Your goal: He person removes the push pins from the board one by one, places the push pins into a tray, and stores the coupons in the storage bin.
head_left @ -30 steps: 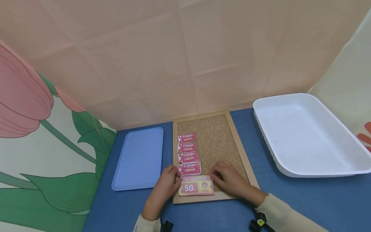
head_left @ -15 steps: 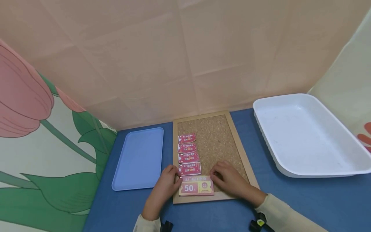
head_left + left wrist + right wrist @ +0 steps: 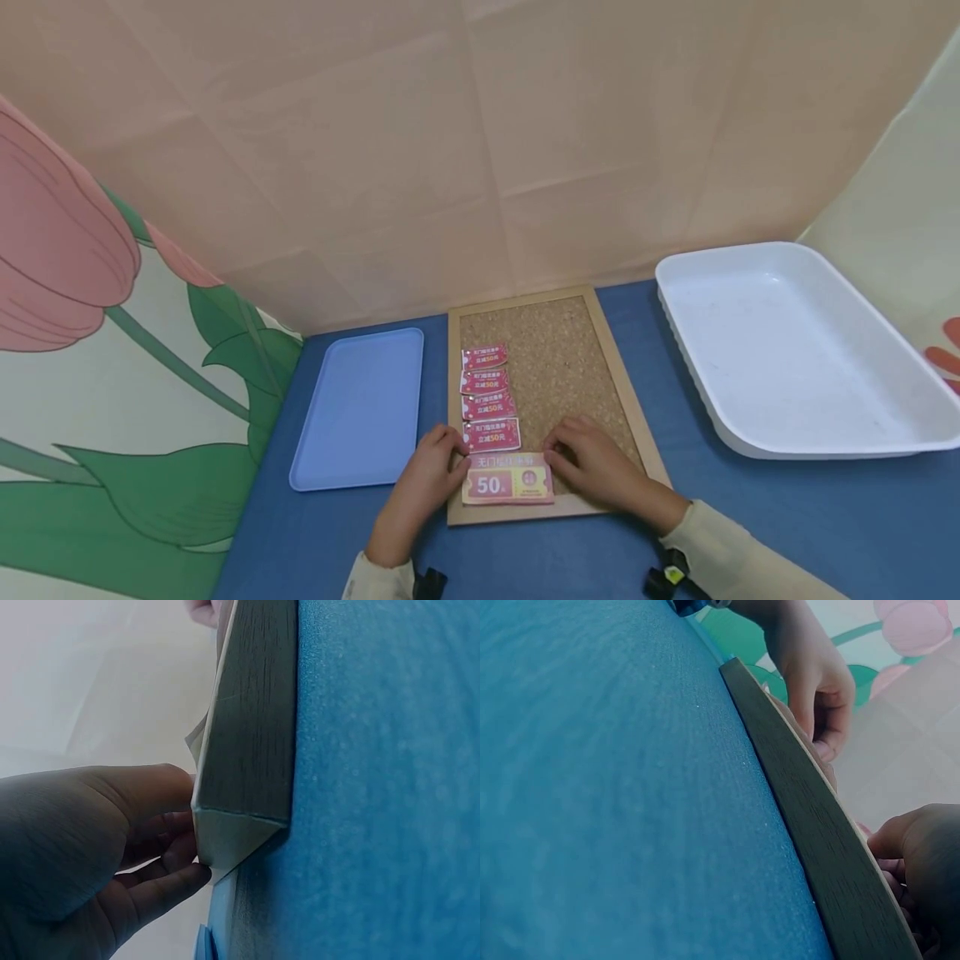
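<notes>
A pink and yellow coupon (image 3: pixel 491 486) marked 50 lies at the lower end of a wood-framed cork board (image 3: pixel 555 358). My left hand (image 3: pixel 431 475) pinches its upper left corner between thumb and curled fingers; whatever sits right under those fingertips is too small to tell. At its right edge, my right hand (image 3: pixel 592 462) holds the coupon by thumb and fingers, the other fingers curled over the cork. Above it, several smaller red coupons (image 3: pixel 491 436) run up the board's left side in a column. In the left wrist view, my left fingers touch the frame's corner (image 3: pixel 232 832).
A shallow blue tray (image 3: pixel 356 417) lies left of the board. To the right stands a deep white tub (image 3: pixel 802 358). Blue cloth (image 3: pixel 525 562) covers the table, and a beige sheet (image 3: pixel 375 167) rises behind the board.
</notes>
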`<state>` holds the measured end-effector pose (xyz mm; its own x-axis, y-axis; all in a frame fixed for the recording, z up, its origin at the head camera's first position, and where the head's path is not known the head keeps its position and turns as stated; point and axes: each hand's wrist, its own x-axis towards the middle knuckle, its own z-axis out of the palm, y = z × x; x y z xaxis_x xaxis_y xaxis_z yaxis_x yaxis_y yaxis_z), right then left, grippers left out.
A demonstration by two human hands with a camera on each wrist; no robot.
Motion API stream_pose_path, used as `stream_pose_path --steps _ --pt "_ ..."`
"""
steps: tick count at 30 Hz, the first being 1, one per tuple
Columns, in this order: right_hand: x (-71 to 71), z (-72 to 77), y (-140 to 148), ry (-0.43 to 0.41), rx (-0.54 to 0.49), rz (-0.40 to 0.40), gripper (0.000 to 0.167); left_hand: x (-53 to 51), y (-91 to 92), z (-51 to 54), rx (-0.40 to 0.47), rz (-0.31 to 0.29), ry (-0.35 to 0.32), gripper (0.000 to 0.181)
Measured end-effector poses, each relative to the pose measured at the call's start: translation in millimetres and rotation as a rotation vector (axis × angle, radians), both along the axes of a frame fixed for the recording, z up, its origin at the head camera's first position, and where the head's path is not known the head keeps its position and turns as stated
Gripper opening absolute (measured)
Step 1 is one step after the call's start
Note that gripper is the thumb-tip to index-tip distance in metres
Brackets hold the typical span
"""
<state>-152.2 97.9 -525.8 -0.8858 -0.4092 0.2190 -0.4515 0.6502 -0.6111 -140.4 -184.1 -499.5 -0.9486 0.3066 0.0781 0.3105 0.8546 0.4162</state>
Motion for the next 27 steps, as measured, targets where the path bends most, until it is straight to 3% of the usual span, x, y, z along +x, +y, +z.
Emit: stream_pose_path --steps 12,27 --pt "-0.1 -2.1 0.1 0.004 0.013 -0.004 0.005 -0.5 -0.8 2.7 0.073 0.018 -0.068 0.012" --pt "-0.6 -2.0 0.1 0.018 0.016 -0.008 0.006 -0.4 -1.3 0.5 0.061 -0.009 -0.042 0.012"
